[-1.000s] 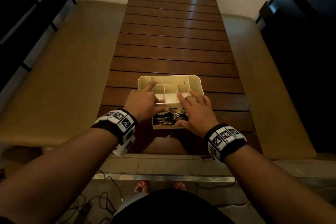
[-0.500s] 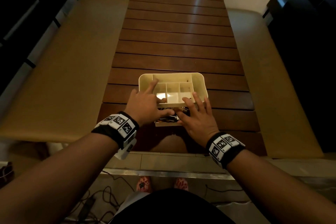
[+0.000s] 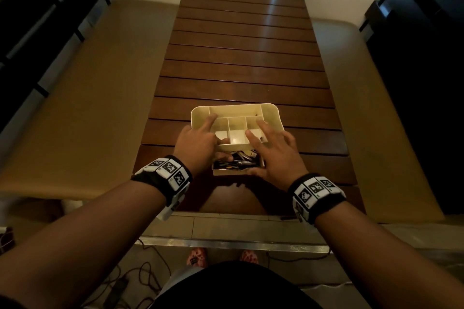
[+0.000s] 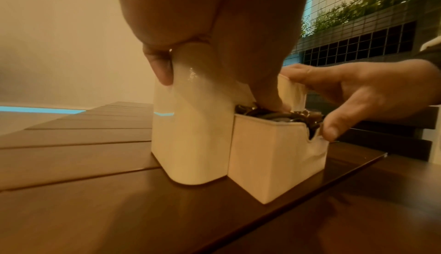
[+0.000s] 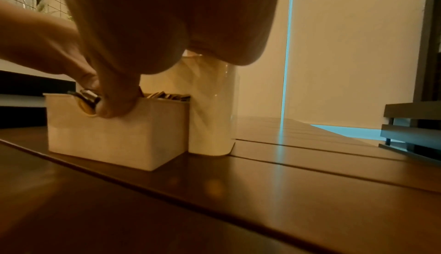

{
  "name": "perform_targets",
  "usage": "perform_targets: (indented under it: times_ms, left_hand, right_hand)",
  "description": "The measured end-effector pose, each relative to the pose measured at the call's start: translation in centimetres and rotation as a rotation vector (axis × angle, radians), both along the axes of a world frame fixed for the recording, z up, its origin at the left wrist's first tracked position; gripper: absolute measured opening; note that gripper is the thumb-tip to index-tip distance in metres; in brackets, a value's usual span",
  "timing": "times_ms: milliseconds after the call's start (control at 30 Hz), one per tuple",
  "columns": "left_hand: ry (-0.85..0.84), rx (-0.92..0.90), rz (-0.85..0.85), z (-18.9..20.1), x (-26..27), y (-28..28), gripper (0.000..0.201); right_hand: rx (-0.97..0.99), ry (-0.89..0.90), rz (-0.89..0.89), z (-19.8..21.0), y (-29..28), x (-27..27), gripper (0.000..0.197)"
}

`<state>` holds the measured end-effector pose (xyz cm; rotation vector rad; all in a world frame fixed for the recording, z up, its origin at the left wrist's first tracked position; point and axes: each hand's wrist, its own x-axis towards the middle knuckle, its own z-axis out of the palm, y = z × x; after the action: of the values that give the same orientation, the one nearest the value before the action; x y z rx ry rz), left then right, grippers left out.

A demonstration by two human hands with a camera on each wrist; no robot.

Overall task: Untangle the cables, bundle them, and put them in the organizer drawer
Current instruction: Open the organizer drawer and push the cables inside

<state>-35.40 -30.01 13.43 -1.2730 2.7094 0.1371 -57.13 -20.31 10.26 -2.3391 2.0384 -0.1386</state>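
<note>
the organizer (image 3: 198,114) sits on the slatted surface (image 3: 241,57) at 12 o'clock from the person, and its drawer (image 3: 227,172) is pulled out toward 6 o'clock, packed with dark cables (image 3: 238,160). the left hand (image 3: 198,144) rests over the organizer's 9 o'clock side, forefinger straight along a divider, thumb pressing down on the cables. the right hand (image 3: 272,152) has its fingers spread and straight over the 3 o'clock compartments, thumb at the drawer's front edge; neither hand looks clamped on anything.

judging by its look, the organizer is thin, light, smooth plastic that would slide easily on the glossy wood, so it wants steadying from above while the drawer is pushed by its front wall. the cables look springy and stand slightly proud of the rim, so they likely need pressing flat or they could catch.

the head view gives the compartment layout and how far the drawer is out. the left wrist view shows the left thumb (image 4: 269,99) down on the cables and the notch in the drawer's front wall. the right wrist view shows a shiny metal plug (image 5: 87,96) sticking above the rim by the right thumb.
</note>
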Motion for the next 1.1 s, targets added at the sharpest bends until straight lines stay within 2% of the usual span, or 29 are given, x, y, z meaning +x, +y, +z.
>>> perform_targets:
  times_ms: [67, 167, 233, 400, 467, 533, 667, 800, 867, 967, 1100]
  left_hand:
    - [-0.008, 0.002, -0.005, 0.0, 0.2, -0.2, 0.057]
    - [-0.014, -0.008, -0.016, -0.1, 0.1, -0.2, 0.057]
    - [-0.012, -0.006, -0.01, -0.1, 0.2, -0.3, 0.055]
    - [0.025, 0.024, 0.034, -0.1, 0.0, -0.5, 0.052]
    - [0.036, 0.033, 0.048, -0.1, 0.1, -0.6, 0.051]
    - [0.04, 0.041, 0.047, 0.0, 0.1, -0.5, 0.052]
    - [0.04, 0.038, 0.079, 0.1, -0.2, -0.1, 0.059]
    - [0.039, 0.037, 0.13, 0.0, -0.9, 0.3, 0.041]
    - [0.04, 0.034, 0.138, 0.0, -0.9, 0.6, 0.039]
    - [0.043, 0.004, 0.157, -0.2, -1.2, 0.9, 0.046]
    - [0.025, -0.011, 0.177, -0.5, -1.8, 1.0, 0.057]
  right_hand:
    - [-0.033, 0.017, 0.012, -0.5, -0.3, 0.4, 0.093]
    - [-0.199, -0.019, 0.0, -1.3, -0.4, 0.8, 0.074]
    - [-0.247, -0.03, -0.009, -1.4, -0.6, 1.0, 0.069]
    - [-0.096, -0.063, -0.023, -0.6, -0.9, 0.7, 0.074]
    - [-0.018, -0.121, -0.064, 0.0, -1.2, 0.8, 0.069]
    - [-0.034, -0.153, -0.105, 0.2, -1.4, 1.2, 0.061]
    - [-0.083, -0.195, -0.185, 0.3, -1.8, 2.4, 0.059]
    - [-0.075, -0.199, -0.209, 0.5, -2.0, 2.8, 0.058]
    - [-0.038, -0.228, -0.218, 0.9, -2.1, 2.7, 0.058]
    - [0.029, -0.296, -0.227, 1.6, -2.6, 1.8, 0.056]
    - [-0.066, -0.19, -0.272, 0.8, -3.0, 2.2, 0.055]
